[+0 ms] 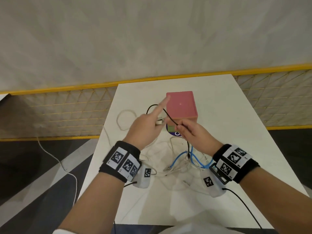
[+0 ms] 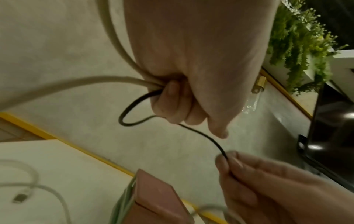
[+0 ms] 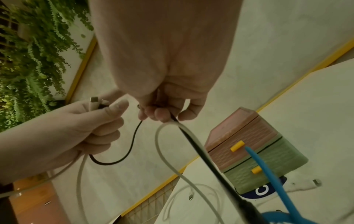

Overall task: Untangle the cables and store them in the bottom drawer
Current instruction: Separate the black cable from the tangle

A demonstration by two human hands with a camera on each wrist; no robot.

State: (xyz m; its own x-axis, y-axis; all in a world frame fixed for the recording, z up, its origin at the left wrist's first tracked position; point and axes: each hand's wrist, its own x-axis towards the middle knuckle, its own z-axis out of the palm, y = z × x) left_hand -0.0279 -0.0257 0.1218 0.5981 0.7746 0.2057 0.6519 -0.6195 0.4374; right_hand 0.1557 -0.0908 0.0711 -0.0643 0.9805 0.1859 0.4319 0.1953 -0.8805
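Hands up over the table [image 1: 236,115], working the knot in the air. Left hand [image 1: 145,130] grips connector ends plus white cable [image 2: 107,78], index pointing out. Right hand [image 1: 194,134] pinches black cable [image 1: 170,118], stretched between both hands to feed it free. Blue cable [image 1: 194,159] lies below. Drawer box [image 1: 181,105] just behind; every drawer looks closed.

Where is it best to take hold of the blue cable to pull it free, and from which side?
Probably at its free end, coming from above on the left of the pile: the blue cable loops among white cables on the table, and that end pokes out clear.
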